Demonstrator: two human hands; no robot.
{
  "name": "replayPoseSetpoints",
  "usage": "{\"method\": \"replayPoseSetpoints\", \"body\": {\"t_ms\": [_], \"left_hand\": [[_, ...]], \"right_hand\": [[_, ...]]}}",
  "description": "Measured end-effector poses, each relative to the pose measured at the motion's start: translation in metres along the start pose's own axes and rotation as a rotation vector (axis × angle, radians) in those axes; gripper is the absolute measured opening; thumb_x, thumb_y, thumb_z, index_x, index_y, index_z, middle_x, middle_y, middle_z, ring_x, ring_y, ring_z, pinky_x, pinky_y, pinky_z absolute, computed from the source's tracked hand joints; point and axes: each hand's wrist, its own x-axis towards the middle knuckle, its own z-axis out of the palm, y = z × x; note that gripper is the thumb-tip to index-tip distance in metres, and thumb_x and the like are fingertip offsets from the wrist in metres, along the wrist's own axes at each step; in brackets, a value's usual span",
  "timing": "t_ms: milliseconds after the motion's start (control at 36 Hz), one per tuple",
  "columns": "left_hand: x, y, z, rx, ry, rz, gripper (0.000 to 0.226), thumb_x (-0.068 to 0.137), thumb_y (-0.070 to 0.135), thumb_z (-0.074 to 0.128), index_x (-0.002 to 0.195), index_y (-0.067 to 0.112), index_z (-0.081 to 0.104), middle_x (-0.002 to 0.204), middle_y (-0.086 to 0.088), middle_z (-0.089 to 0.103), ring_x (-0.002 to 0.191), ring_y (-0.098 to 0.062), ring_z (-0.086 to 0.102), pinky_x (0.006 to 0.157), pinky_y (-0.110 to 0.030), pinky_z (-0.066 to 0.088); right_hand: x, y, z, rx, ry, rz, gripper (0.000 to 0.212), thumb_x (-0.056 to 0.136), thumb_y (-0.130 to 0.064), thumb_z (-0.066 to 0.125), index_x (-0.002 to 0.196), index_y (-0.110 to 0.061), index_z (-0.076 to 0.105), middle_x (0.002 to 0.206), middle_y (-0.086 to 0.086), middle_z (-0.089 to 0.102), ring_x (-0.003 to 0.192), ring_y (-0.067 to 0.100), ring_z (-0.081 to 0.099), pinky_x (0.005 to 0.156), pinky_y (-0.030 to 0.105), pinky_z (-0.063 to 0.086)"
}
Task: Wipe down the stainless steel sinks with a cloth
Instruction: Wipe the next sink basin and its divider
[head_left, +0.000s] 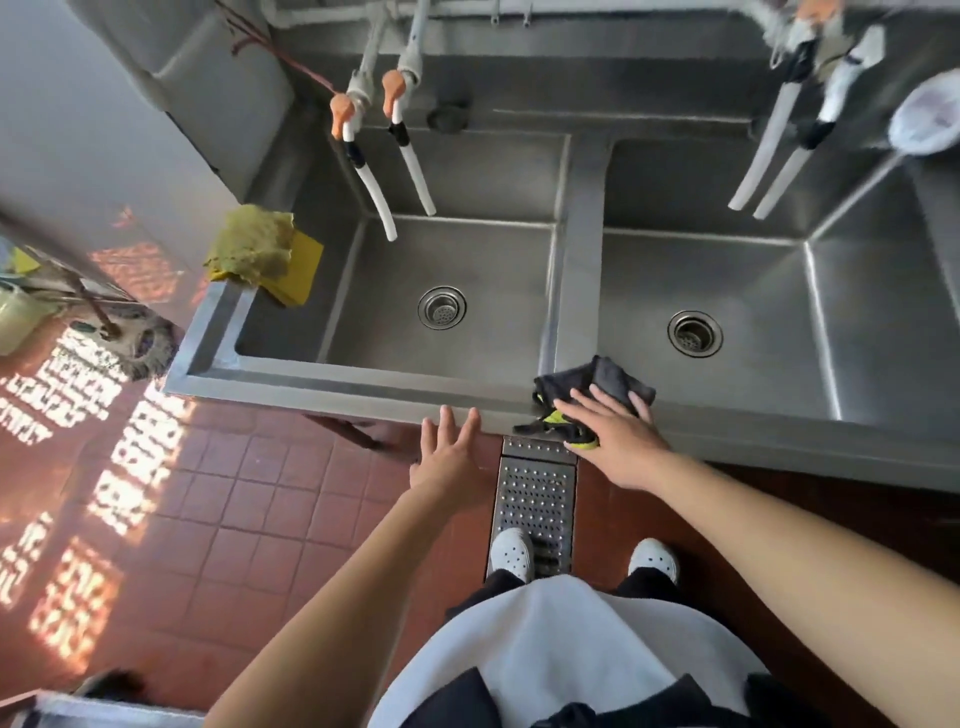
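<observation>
Two stainless steel sink basins stand side by side: the left basin (483, 260) and the right basin (769, 291), each with a round drain. A dark grey cloth (602, 376) with yellow-green trim lies on the front rim where the divider meets it. My right hand (610, 431) lies flat on that cloth, fingers spread, pressing it against the rim. My left hand (449, 452) is open, its fingertips at the front rim of the left basin, holding nothing.
A yellow cloth and sponge (260, 252) hang over the left basin's left rim. White hoses with orange taps (384, 156) hang over the left basin, more hoses (774, 156) over the right. A mop (124, 338) lies left. A perforated floor drain grate (535, 499) sits between my feet.
</observation>
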Motion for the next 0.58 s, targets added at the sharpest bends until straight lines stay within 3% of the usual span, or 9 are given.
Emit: {"method": "replayPoseSetpoints", "body": {"t_ms": [83, 139, 194, 222, 278, 333, 389, 472, 583], "left_hand": [[0.002, 0.004, -0.012, 0.051, 0.004, -0.007, 0.08, 0.083, 0.043, 0.065, 0.149, 0.049, 0.02, 0.164, 0.0, 0.006, 0.15, -0.03, 0.008, 0.116, -0.056, 0.02], [0.001, 0.018, -0.018, 0.036, 0.051, 0.021, 0.067, 0.084, 0.044, 0.066, 0.143, 0.05, 0.037, 0.158, -0.002, 0.025, 0.144, -0.031, 0.022, 0.115, -0.051, 0.025], [-0.002, 0.041, -0.021, -0.035, 0.079, 0.149, 0.066, 0.084, 0.039, 0.072, 0.143, 0.046, 0.043, 0.156, -0.002, 0.032, 0.142, -0.03, 0.029, 0.116, -0.048, 0.03], [-0.006, 0.056, -0.021, -0.105, 0.065, 0.245, 0.071, 0.082, 0.035, 0.077, 0.144, 0.042, 0.043, 0.155, -0.004, 0.036, 0.141, -0.03, 0.033, 0.115, -0.047, 0.033], [-0.016, 0.085, -0.02, -0.386, -0.077, 0.403, 0.086, 0.077, 0.021, 0.085, 0.15, 0.03, 0.039, 0.146, -0.008, 0.047, 0.134, -0.029, 0.047, 0.11, -0.046, 0.041], [-0.029, 0.114, -0.015, -0.731, -0.361, 0.458, 0.102, 0.073, 0.007, 0.086, 0.155, 0.023, 0.029, 0.138, -0.002, 0.053, 0.124, -0.019, 0.058, 0.103, -0.038, 0.05], [-0.039, 0.144, -0.008, -0.888, -0.538, 0.497, 0.108, 0.066, 0.008, 0.087, 0.155, 0.02, 0.028, 0.147, 0.003, 0.049, 0.132, -0.016, 0.052, 0.108, -0.037, 0.046], [-0.046, 0.192, 0.008, -1.128, -0.663, 0.526, 0.085, 0.064, 0.008, 0.084, 0.141, 0.011, 0.048, 0.136, -0.011, 0.061, 0.123, -0.025, 0.06, 0.094, -0.035, 0.053], [-0.055, 0.247, 0.036, -1.396, -0.747, 0.443, 0.075, 0.068, 0.003, 0.08, 0.137, 0.007, 0.05, 0.125, -0.013, 0.062, 0.111, -0.029, 0.06, 0.085, -0.038, 0.054]], "right_hand": [[-0.026, 0.0, -0.011, 0.144, -0.066, 0.019, 0.054, 0.098, -0.051, 0.05, 0.149, -0.048, 0.032, 0.161, -0.019, 0.02, 0.151, 0.005, 0.008, 0.121, 0.044, -0.003], [-0.046, 0.002, -0.025, 0.356, -0.067, 0.076, 0.045, 0.096, -0.046, 0.057, 0.14, -0.046, 0.047, 0.15, -0.015, 0.041, 0.142, 0.009, 0.029, 0.116, 0.035, 0.016], [-0.068, 0.008, -0.04, 0.734, -0.022, 0.101, 0.03, 0.096, -0.034, 0.064, 0.125, -0.039, 0.062, 0.121, -0.009, 0.065, 0.116, 0.011, 0.054, 0.096, 0.021, 0.039], [-0.08, 0.012, -0.049, 0.904, 0.017, 0.103, 0.023, 0.096, -0.027, 0.064, 0.117, -0.037, 0.067, 0.106, -0.01, 0.07, 0.101, 0.008, 0.06, 0.085, 0.016, 0.043], [-0.103, 0.025, -0.067, 1.174, 0.081, 0.125, 0.014, 0.094, -0.025, 0.065, 0.105, -0.028, 0.074, 0.093, -0.008, 0.073, 0.086, 0.01, 0.064, 0.073, 0.019, 0.047], [-0.124, 0.046, -0.08, 1.464, 0.109, 0.154, 0.024, 0.088, -0.029, 0.068, 0.109, -0.02, 0.074, 0.107, 0.007, 0.075, 0.099, 0.022, 0.069, 0.086, 0.033, 0.056], [-0.145, 0.071, -0.09, 1.689, 0.095, 0.105, 0.042, 0.09, -0.029, 0.067, 0.128, -0.01, 0.064, 0.128, 0.017, 0.066, 0.12, 0.031, 0.062, 0.101, 0.047, 0.05], [-0.173, 0.108, -0.107, 1.934, 0.07, -0.032, 0.043, 0.094, -0.025, 0.059, 0.134, -0.009, 0.06, 0.139, 0.016, 0.059, 0.13, 0.03, 0.055, 0.098, 0.046, 0.052], [-0.199, 0.16, -0.111, 2.066, 0.137, -0.038, 0.041, 0.087, -0.019, 0.059, 0.126, -0.009, 0.067, 0.136, 0.017, 0.061, 0.126, 0.03, 0.058, 0.091, 0.044, 0.055]]}}
